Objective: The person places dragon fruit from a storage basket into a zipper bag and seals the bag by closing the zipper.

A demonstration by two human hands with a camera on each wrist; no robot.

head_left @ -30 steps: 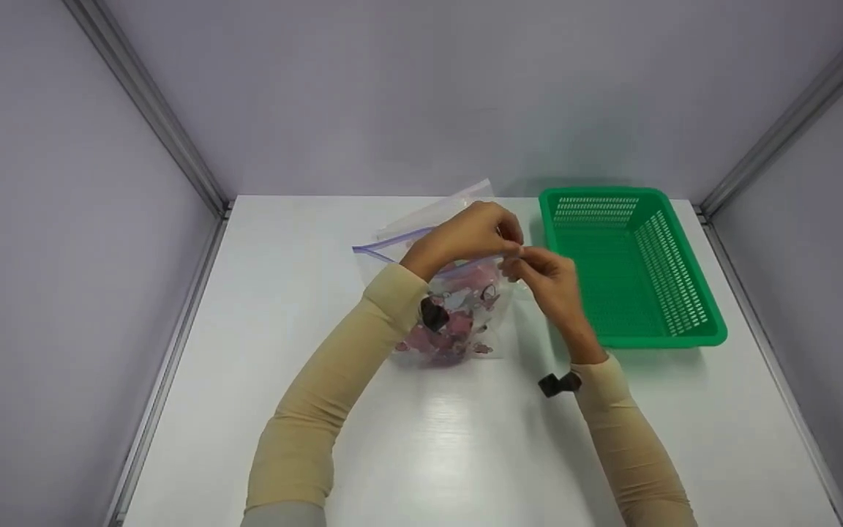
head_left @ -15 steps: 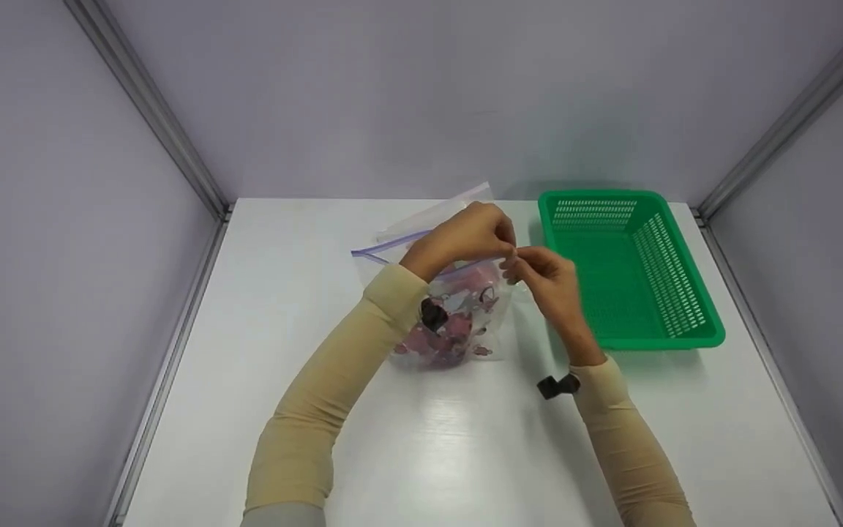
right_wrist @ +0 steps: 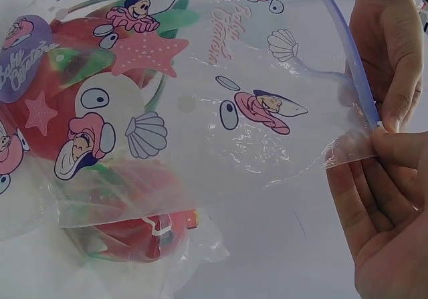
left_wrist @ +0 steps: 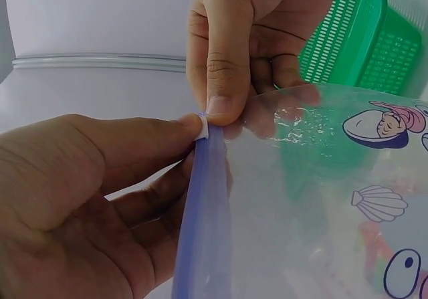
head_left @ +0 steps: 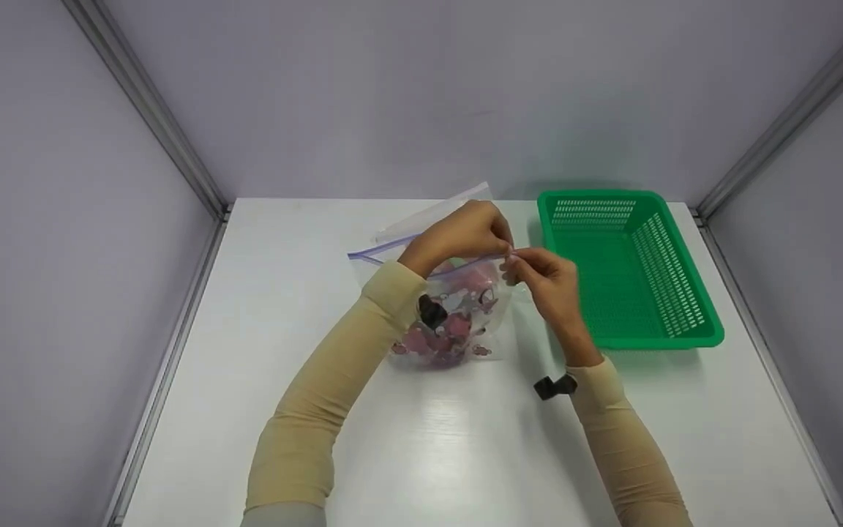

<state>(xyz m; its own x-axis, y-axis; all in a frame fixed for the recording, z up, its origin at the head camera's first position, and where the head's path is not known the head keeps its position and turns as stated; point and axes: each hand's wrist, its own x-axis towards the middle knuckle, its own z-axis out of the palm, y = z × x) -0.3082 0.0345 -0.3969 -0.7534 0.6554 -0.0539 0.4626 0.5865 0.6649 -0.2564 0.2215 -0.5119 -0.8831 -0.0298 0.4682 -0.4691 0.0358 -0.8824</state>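
Observation:
A clear zip bag (head_left: 465,300) printed with pink cartoon shells and starfish stands on the white table, with red and green things inside that are partly hidden by the print. A purple zip strip (left_wrist: 195,219) runs along its top edge. My left hand (head_left: 465,233) pinches the small white slider (left_wrist: 202,128) on the strip between thumb and finger, close to the bag's right corner. Right beside it, my right hand (head_left: 549,282) pinches that corner of the bag. The two hands' fingertips nearly touch.
Behind the printed bag lies another clear bag (head_left: 436,216); more clear plastic with something red shows under the printed bag in the right wrist view. A green plastic basket (head_left: 714,333) stands at the right. Grey-white walls enclose the table (head_left: 282,307) at the sides and back.
Both hands have shifted very slightly to the left, with the bag's top edge. Their hold on the slider and corner looks the same.

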